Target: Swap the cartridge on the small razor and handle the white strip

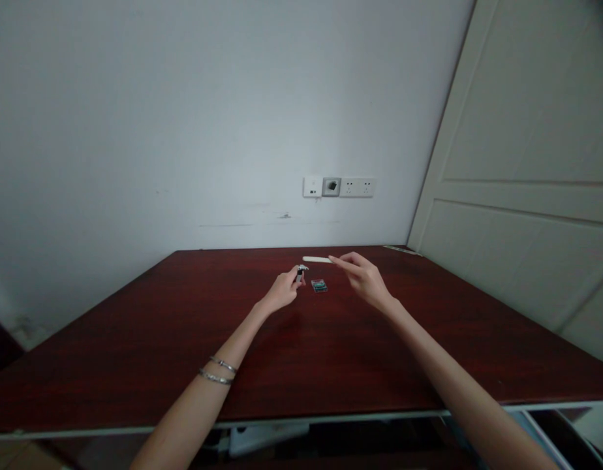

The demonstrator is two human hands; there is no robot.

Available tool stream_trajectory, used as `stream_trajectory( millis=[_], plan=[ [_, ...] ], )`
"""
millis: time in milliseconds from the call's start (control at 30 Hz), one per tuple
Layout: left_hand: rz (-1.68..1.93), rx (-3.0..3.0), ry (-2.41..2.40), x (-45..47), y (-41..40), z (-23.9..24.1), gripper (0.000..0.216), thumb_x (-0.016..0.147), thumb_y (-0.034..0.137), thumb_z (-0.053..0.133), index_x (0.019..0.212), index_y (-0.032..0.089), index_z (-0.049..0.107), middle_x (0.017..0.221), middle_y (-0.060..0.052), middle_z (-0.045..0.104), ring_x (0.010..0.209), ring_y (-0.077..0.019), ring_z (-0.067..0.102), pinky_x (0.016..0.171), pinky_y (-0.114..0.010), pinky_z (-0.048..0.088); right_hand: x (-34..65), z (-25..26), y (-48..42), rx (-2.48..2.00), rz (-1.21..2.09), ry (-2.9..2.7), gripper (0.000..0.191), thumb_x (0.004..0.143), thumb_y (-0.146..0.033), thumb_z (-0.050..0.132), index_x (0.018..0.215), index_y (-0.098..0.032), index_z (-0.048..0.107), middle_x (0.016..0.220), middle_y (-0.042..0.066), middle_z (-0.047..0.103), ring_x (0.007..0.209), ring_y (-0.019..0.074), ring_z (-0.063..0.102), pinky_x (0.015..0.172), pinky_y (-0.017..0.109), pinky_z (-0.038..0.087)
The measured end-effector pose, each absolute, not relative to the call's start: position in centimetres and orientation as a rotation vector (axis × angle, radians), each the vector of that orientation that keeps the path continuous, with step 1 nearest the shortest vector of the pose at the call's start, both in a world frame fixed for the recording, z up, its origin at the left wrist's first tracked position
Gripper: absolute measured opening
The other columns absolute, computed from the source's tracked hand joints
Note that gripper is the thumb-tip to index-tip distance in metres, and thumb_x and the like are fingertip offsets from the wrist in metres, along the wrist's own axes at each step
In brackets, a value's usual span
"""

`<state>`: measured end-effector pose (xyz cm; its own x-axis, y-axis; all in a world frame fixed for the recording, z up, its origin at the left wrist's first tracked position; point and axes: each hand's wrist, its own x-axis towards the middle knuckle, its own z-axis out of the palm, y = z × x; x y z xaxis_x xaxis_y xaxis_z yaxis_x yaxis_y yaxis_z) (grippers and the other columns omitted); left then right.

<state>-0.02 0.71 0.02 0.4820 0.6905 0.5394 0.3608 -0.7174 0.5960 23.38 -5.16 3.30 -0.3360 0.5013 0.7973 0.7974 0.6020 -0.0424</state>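
Observation:
My left hand (282,290) is closed around a small black-and-silver object (300,273), held upright with a shiny metal top; its exact kind is too small to make out. My right hand (364,277) pinches one end of a flat white stick (316,260) with rounded ends. The stick points left, level above the table, and its free end is near the metal top; I cannot tell whether they touch. Between and below the hands, a small clear box (319,286) with something green in it lies on the tabletop.
The dark red wooden table (184,339) runs back to a white wall with sockets (357,188). A pale panelled door (526,196) borders the right side. A thin flat strip (402,250) lies at the far right corner. Items sit on a shelf under the front edge.

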Motion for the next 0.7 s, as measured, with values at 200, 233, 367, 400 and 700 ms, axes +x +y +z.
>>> stream_trajectory(
  millis=[200,233,367,400,700],
  plan=[
    [1.113,2.346,0.877,-0.3,0.6,0.6,0.016,0.074,0.008,0.046,0.083,0.017,0.056,0.078,-0.004,0.064,0.073,-0.0150,0.059,0.072,-0.024,0.043,23.2,3.0,-5.2,-1.095,-0.580,-2.093,0.055,0.081,-0.003,0.038,0.126,-0.032,0.050,0.101,0.006,0.059,0.087,0.0159,0.053,0.077,0.029,0.044],
    [1.123,2.357,0.866,-0.4,0.6,0.8,0.017,0.074,0.008,0.046,0.084,0.017,0.056,0.079,-0.004,0.064,0.073,-0.0147,0.059,0.072,-0.024,0.043,23.8,2.6,-5.0,-1.123,-0.603,-2.083,0.054,0.081,-0.003,0.038,0.125,-0.032,0.052,0.100,0.006,0.059,0.086,0.0159,0.053,0.076,0.029,0.043],
    [1.182,2.383,0.853,-0.6,0.7,0.8,0.020,0.076,0.006,0.043,0.089,0.018,0.053,0.080,-0.004,0.064,0.074,-0.0144,0.059,0.072,-0.024,0.042,25.6,1.5,-4.8,-1.155,-0.617,-2.002,0.048,0.084,-0.006,0.037,0.122,-0.029,0.055,0.098,0.007,0.059,0.085,0.0157,0.054,0.075,0.029,0.043],
    [1.177,2.393,0.851,-0.5,0.7,0.7,0.021,0.076,0.006,0.043,0.090,0.018,0.053,0.080,-0.004,0.064,0.074,-0.0146,0.059,0.072,-0.024,0.042,25.4,1.6,-4.9,-1.142,-0.599,-1.975,0.048,0.084,-0.007,0.037,0.123,-0.029,0.053,0.098,0.007,0.059,0.085,0.0155,0.053,0.075,0.028,0.042],
    [1.104,2.394,0.899,-0.1,0.4,0.4,0.017,0.077,0.008,0.045,0.087,0.018,0.055,0.081,-0.006,0.064,0.074,-0.0164,0.060,0.070,-0.023,0.042,23.2,2.3,-6.1,-1.089,-0.724,-2.056,0.052,0.084,-0.004,0.036,0.126,-0.032,0.051,0.100,0.007,0.059,0.085,0.0152,0.052,0.074,0.028,0.040]
  ],
)
